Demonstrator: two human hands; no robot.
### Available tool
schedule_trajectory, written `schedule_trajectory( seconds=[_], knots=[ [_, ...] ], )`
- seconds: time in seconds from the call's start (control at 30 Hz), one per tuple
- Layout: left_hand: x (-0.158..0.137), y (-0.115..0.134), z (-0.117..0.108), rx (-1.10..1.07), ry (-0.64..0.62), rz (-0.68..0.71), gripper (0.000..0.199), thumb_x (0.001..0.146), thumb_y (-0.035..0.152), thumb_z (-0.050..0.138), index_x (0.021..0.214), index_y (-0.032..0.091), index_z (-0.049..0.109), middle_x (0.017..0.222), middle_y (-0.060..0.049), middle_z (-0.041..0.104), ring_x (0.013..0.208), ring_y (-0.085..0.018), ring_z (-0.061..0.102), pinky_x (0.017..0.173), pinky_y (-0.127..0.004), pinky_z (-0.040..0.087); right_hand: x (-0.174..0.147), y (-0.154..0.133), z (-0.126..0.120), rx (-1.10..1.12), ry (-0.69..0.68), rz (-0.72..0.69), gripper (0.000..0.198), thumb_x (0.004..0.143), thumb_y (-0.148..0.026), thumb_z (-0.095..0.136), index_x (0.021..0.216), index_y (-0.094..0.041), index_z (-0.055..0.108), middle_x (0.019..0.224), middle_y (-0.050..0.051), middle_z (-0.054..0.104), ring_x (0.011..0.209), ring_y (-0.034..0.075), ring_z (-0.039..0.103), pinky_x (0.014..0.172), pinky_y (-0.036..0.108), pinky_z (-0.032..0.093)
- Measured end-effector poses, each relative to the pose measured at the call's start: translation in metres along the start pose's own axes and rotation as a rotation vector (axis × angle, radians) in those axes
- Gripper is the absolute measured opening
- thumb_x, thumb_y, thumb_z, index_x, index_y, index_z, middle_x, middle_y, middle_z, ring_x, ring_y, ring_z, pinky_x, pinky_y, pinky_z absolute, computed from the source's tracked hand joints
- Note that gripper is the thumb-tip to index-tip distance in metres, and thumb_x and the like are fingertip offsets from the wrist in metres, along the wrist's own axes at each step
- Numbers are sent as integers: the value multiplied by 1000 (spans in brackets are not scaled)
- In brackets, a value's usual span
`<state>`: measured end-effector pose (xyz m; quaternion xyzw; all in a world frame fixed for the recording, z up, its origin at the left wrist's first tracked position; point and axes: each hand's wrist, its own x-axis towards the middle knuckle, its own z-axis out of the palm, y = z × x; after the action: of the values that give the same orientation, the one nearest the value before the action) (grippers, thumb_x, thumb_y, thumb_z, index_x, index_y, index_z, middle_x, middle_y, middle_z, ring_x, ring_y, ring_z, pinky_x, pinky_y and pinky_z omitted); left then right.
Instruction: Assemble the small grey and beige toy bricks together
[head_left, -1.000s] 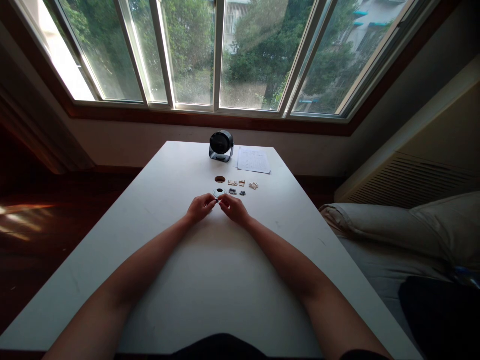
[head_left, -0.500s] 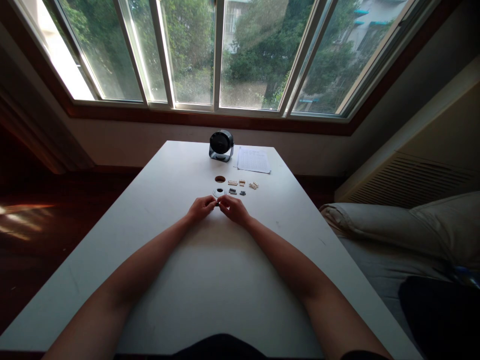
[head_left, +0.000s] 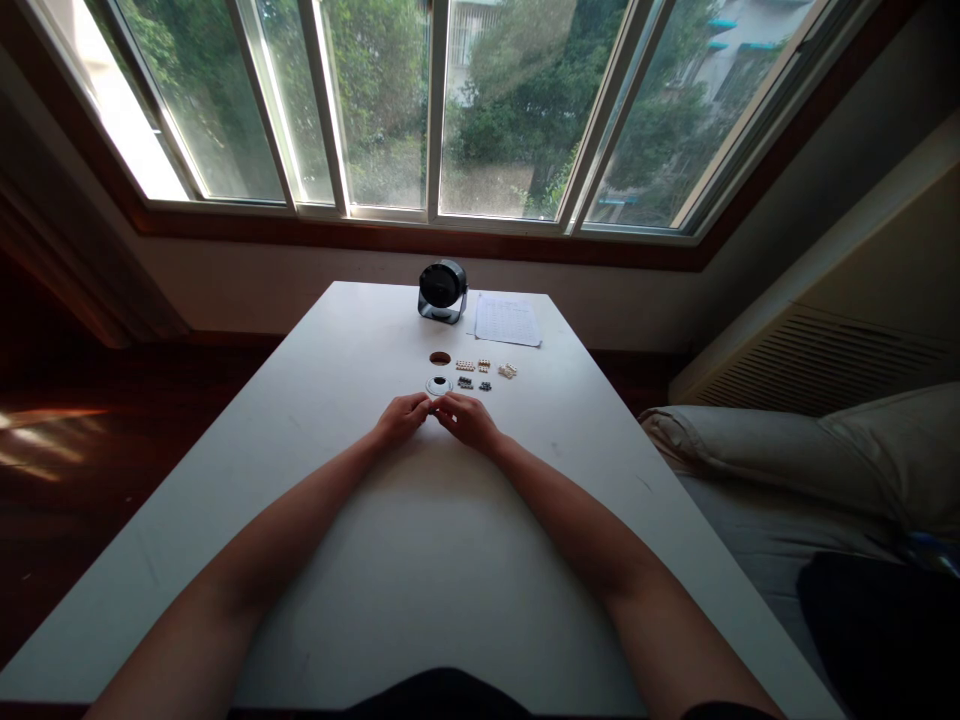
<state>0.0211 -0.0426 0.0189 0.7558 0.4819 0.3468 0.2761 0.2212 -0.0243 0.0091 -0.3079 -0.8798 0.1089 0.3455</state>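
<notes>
Fingertips meet where my left hand (head_left: 403,418) and my right hand (head_left: 466,418) come together, low over the white table (head_left: 435,560). Both hands are pinched closed around something small and dark, mostly hidden by the fingers. Just beyond them lies a pale ring-shaped disc (head_left: 430,385) with a dark centre. To its right sit a cluster of small dark pieces (head_left: 466,383) and a second dark cluster (head_left: 485,386). Behind these are rows of small light-and-brown pieces (head_left: 465,366), another such group (head_left: 484,366) and a loose pile of cream pieces (head_left: 508,371).
A round brown-rimmed opening or disc (head_left: 440,358) lies beyond the ring. Farther back stand a small black fan-like device (head_left: 442,288) on a bracket and a printed sheet of paper (head_left: 508,320). A window (head_left: 510,120) is behind the table; a cushioned seat (head_left: 757,450) is at right.
My right hand has shifted very slightly left, its fingertips closer to my left hand's. Both hands stay pinched, and the things on the table have not moved.
</notes>
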Motion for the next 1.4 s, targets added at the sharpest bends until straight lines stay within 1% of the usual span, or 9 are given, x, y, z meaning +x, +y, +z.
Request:
schedule_trajectory(
  seconds=[0.1,0.3,0.4,0.53,0.63,0.77,1.0,1.4],
  knots=[
    [0,1,-1,3,12,7,39,96,41,38,74,18,61,68,0,64,64,-14,56,63,-25,43,0,0,1,5,32,5,14,95,-27,52,98,-22,65,85,3,64,71,13,54,70,23,39],
    [1,2,-2,-17,21,15,29,93,35,43,94,19,68,75,-1,67,71,-15,60,65,-24,45,0,-1,2,16,66,42,14,95,-27,52,95,-21,65,81,2,65,68,12,53,67,22,38],
    [1,0,-1,-25,22,17,27,91,31,45,98,20,68,77,0,67,71,-14,60,67,-24,46,0,0,2,2,78,52,13,93,-26,53,93,-20,65,79,2,64,67,11,52,66,22,37],
    [2,-4,0,-20,43,10,25,90,29,47,99,20,68,81,-1,67,72,-14,60,67,-24,46,0,2,3,-1,85,75,12,92,-25,54,92,-20,65,76,1,63,66,11,53,66,22,38],
    [2,-7,1,6,67,12,23,88,28,49,99,20,68,79,0,66,70,-14,58,67,-25,46,1,2,4,9,88,94,11,91,-26,55,91,-20,64,76,1,63,66,11,53,65,22,38],
    [2,-10,2,48,108,41,19,86,26,53,97,20,67,79,0,66,68,-13,56,68,-25,46,1,2,4,40,89,132,10,90,-27,56,89,-20,64,76,1,64,66,11,53,65,22,38],
    [1,-8,3,70,142,97,16,85,24,56,96,20,65,77,1,63,67,-12,54,65,-24,44,1,1,4,109,88,179,11,90,-28,57,88,-20,64,75,0,65,65,11,53,64,23,38],
    [-1,-6,1,141,126,145,17,83,24,59,99,21,60,80,1,63,67,-12,56,64,-24,45,2,3,5,168,83,241,11,88,-28,57,85,-20,64,73,0,64,63,12,52,63,24,38]
  ],
)
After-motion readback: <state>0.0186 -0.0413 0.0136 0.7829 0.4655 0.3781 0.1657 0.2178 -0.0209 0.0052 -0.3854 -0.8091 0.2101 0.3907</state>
